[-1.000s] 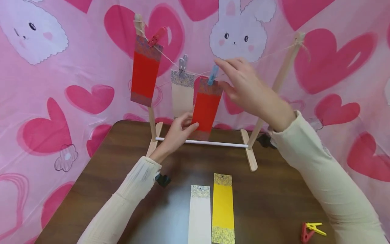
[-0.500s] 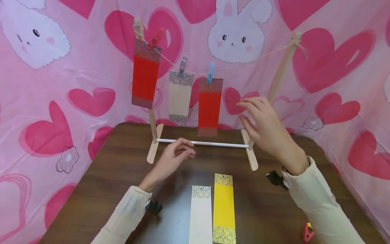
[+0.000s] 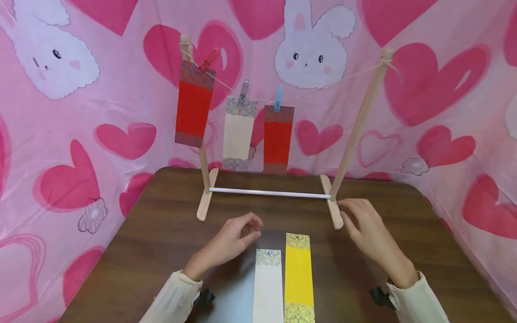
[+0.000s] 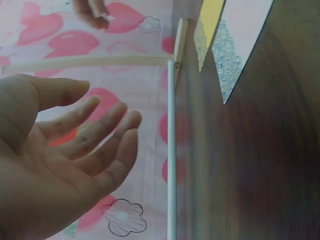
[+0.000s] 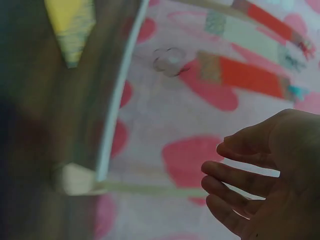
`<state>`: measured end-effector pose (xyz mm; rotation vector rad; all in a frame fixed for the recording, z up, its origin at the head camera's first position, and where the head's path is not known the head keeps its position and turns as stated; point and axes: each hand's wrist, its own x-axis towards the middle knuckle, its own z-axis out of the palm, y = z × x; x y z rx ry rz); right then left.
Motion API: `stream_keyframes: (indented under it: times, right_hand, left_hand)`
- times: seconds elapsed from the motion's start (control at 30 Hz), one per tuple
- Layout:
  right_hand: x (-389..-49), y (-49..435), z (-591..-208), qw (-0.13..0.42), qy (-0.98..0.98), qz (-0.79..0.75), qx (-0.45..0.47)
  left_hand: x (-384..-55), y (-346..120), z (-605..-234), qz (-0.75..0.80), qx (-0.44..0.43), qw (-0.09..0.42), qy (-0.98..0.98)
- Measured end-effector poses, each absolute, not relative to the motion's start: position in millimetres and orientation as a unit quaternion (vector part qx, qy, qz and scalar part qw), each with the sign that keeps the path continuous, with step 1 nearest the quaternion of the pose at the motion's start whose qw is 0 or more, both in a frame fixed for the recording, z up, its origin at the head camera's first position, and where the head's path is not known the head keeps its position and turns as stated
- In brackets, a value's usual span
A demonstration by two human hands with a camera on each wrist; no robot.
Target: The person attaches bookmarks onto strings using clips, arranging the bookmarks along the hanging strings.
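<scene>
My left hand [image 3: 232, 240], fingers loosely bent and holding nothing, hovers over the table close to the white bookmark-like card strip [image 3: 268, 287]. Beside that strip lies a yellow card strip [image 3: 299, 273] with patterned ends. My right hand [image 3: 369, 233] is empty too, its relaxed fingers near the right foot [image 3: 334, 215] of a wooden stand. On the stand's string hang a red strip [image 3: 194, 107] under a red clothespin [image 3: 208, 60], a white strip [image 3: 238, 134] under a grey clothespin [image 3: 244, 91], and a second red strip [image 3: 278, 139] under a blue clothespin [image 3: 278, 98].
The stand has two wooden posts, the right one [image 3: 359, 125] leaning outward, joined low down by a white rod [image 3: 268, 193]. The string [image 3: 335, 84] sags between the post tops. Behind the brown table [image 3: 161, 251] hangs a pink cloth [image 3: 250, 49] with hearts and rabbits.
My right hand has let go at the blue clothespin and dropped to the lower right. My left hand has released the second red strip and come down toward the table. The strip now hangs freely.
</scene>
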<state>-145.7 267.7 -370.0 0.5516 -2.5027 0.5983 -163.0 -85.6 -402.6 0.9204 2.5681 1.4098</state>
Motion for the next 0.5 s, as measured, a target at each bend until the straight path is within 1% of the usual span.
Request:
stream_keyframes:
  times: [0.27,0.5]
  right_hand:
    - [-111,304,-410,0.253,-0.928,0.240,0.132]
    - [-79,336,-435,0.255,-0.932,0.253,0.050]
  left_hand:
    - [-153,-72,-406,0.373,0.332,0.106,0.860]
    - [-148,-64,-407,0.305,0.345,0.126,0.879]
